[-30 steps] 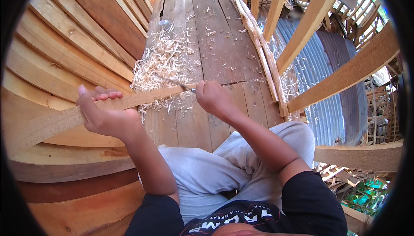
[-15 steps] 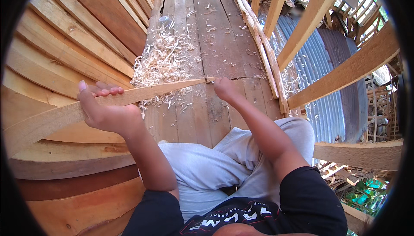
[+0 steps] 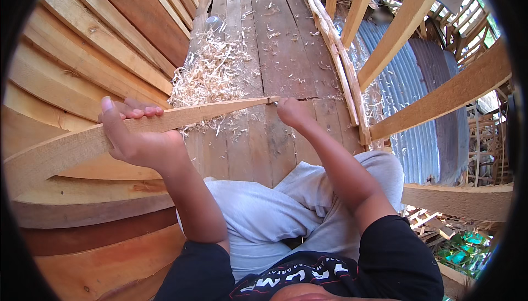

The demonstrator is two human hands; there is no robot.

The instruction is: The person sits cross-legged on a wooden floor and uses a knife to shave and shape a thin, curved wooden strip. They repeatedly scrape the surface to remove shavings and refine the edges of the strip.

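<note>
A long pale wooden plank (image 3: 190,115) runs from the left edge toward the middle, narrowing to a thin end on the right. My left hand (image 3: 140,139) grips its wider part, fingers curled over the far edge and thumb pointing up. At the narrow end, my right hand (image 3: 294,112) is closed in a fist. A small dark and shiny bit shows between that fist and the plank's tip; what the fist holds is too small and covered to name.
Curled wood shavings (image 3: 212,78) lie heaped on the board floor (image 3: 275,42), by a small clear cup (image 3: 213,22). Stacked planks (image 3: 82,81) line the left. Wooden posts (image 3: 404,29) and corrugated metal sheets (image 3: 404,103) stand at right. My crossed legs (image 3: 258,207) are close below.
The view has shifted slightly. Both hands keep nearly the same places on the plank, with my right fist still at its narrow end.
</note>
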